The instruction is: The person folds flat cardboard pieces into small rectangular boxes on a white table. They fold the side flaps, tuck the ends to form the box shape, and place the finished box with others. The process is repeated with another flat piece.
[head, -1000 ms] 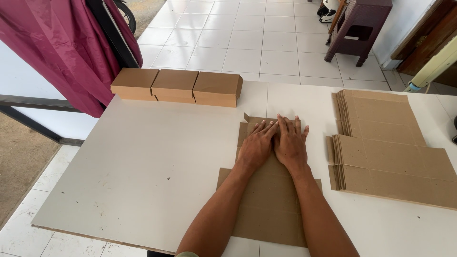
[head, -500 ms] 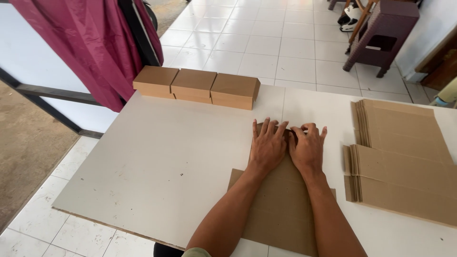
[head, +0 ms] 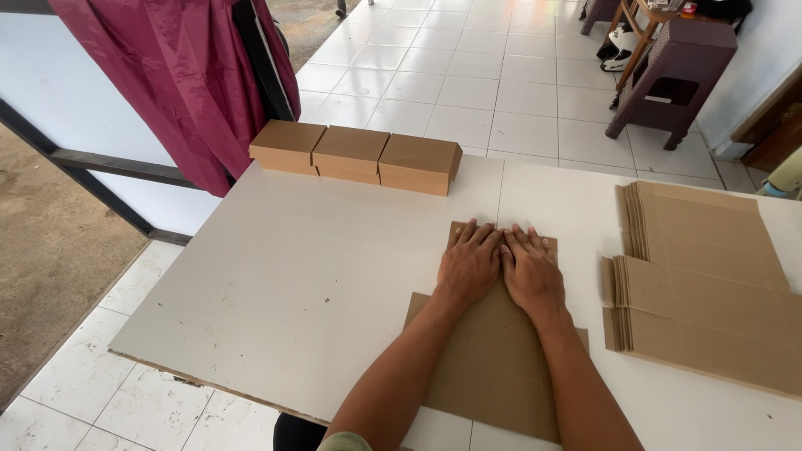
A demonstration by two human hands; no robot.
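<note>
Both hands lie palm down, side by side and touching, on a flat brown cardboard box blank [head: 493, 367] that rests on the white surface [head: 317, 267] near its front edge. The left hand [head: 469, 266] and the right hand [head: 530, 271] press on the far end of the blank, fingers [head: 476, 238] stretched out flat and close together, gripping nothing, only bearing down on the cardboard. To the right of the blank, just beside it, sit two stacks of flat brown cardboard blanks [head: 710, 284], one behind the other. At the far edge of the surface stand three folded brown cardboard boxes [head: 355, 154] in a row, touching one another. A dark red cloth [head: 192, 75] hangs beyond the surface's left corner, and a dark purple plastic stool [head: 672, 79] stands on the white tiled floor [head: 468, 75].
</note>
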